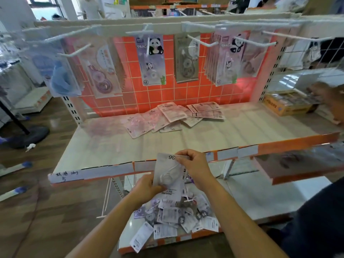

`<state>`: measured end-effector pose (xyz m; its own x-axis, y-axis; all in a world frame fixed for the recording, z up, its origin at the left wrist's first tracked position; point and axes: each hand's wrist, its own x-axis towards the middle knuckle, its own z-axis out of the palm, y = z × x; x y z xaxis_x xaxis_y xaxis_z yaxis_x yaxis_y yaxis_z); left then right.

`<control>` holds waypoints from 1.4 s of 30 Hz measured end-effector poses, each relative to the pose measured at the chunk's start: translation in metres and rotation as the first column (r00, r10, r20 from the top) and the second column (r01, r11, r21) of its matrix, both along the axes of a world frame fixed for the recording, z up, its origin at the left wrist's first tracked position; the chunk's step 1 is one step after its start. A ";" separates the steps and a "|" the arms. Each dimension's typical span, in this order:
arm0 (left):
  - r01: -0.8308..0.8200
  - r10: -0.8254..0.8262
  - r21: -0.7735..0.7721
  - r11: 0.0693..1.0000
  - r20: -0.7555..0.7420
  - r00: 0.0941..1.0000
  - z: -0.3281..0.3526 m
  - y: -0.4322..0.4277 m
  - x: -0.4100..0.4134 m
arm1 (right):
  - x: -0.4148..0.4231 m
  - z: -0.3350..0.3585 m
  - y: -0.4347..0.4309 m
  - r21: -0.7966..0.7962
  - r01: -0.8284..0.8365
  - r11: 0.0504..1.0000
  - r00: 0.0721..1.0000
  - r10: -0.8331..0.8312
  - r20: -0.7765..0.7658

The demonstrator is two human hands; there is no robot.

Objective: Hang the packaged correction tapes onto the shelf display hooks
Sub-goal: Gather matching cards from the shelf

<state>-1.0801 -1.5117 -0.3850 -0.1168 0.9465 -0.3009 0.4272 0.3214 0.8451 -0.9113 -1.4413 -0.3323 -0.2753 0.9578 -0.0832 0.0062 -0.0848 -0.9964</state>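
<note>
Both hands hold 1 pack (168, 174) in front of the front edge of the shelf (204, 140). Its back side faces the camera, and "36" stands upside down at its top. The left hand (147, 189) grips its lower left side, with the fingers curled around it. The right hand (195, 169) pinches its top right corner. Under the hands, a pile (171, 218) of more packs lies on the lower shelf (251, 198). Loose packs (167, 118) lie on the shelf near the red panel (186, 94). Above them, hanging packs (151, 60) are on white hooks (202, 42). A box (290, 106) stands at the right end of the shelf.
</note>
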 end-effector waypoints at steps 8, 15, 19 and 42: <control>0.014 -0.015 -0.081 0.997 -0.015 1.000 -0.011 -0.011 0.010 | 0.006 -0.024 -0.009 -0.038 -0.051 0.998 0.999 0.051 0.000; 0.033 -0.037 -0.137 0.990 -0.024 0.999 -0.028 -0.016 0.005 | -0.001 -0.049 -0.009 -0.119 -0.076 0.990 0.997 0.078 0.012; -0.012 -0.011 -0.225 0.974 -0.100 0.995 -0.045 -0.020 0.002 | -0.008 -0.064 -0.011 -0.166 -0.084 0.983 0.996 0.089 0.025; -0.111 0.124 -0.291 0.950 0.025 0.992 -0.152 -0.069 -0.048 | -0.066 -0.194 -0.071 -0.481 0.041 0.876 0.999 -0.025 0.039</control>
